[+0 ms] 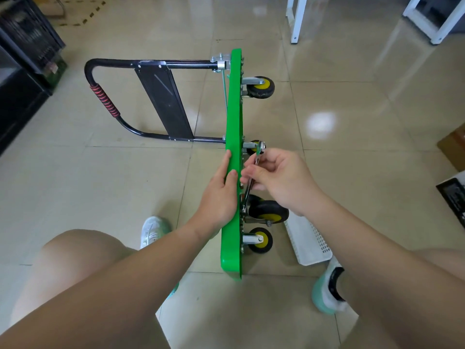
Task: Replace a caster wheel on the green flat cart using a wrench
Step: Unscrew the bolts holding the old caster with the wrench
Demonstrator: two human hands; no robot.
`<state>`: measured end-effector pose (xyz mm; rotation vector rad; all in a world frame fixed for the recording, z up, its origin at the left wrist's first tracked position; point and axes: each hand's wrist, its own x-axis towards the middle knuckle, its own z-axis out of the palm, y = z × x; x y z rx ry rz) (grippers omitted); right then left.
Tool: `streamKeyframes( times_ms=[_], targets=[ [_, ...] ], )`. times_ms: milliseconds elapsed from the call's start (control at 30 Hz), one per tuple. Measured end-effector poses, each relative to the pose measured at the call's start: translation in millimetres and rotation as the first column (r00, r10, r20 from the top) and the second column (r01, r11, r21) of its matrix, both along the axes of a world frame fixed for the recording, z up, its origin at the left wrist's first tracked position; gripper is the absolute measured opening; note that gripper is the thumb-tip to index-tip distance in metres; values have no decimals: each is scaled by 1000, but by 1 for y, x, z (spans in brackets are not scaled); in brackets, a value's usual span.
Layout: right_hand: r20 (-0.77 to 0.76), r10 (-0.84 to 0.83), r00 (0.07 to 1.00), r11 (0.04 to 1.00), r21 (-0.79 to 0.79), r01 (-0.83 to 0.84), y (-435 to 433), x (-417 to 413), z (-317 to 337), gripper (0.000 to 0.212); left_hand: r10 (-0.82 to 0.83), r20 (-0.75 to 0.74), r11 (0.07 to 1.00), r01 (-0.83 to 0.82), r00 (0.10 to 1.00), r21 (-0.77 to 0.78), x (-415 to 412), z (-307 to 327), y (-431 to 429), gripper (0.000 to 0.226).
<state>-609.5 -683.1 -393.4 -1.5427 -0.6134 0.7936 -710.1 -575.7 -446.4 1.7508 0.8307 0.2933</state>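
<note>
The green flat cart point(234, 112) stands on its side edge on the tiled floor, its black handle point(105, 96) folded out to the left and its casters pointing right. My left hand point(219, 195) rests on the cart's upper edge with straight fingers over the green deck. My right hand point(279, 180) pinches a silver wrench point(254, 172) whose lower end reaches the mounting plate of a black-and-yellow caster point(269, 212). Another caster point(260, 240) sits just below it, one point(260, 87) at the far end, and one point(253, 147) is partly hidden behind the wrench head.
A white perforated basket point(309, 243) lies on the floor right of the cart, near my right foot point(327, 290). White table legs point(297, 18) stand at the back, black crates point(27, 39) at the left, boxes point(453, 144) at the right edge.
</note>
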Motion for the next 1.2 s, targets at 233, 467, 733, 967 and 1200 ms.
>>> streamKeyframes(
  times_ms=[233,467,733,967,1200],
  targets=[
    [-132,23,991,998,-54,-31,6,2,-3,12,0,4,999,0,1000,-36,-1,1,0,51],
    [-34,27,999,997,-69,-29,4,-8,-3,16,2,23,997,-1,1000,-72,-2,1,0,50],
    [217,42,975,998,-50,-32,-10,-28,-11,27,6,72,990,5,997,-143,-4,-3,1,52],
    [370,-10,929,999,47,-8,-50,-57,-36,32,5,32,995,-2,999,-99,-2,1,1,52],
    [647,-20,763,986,141,-94,-72,-69,-58,37,-1,28,997,4,1000,-82,0,-4,1,52]
  ],
)
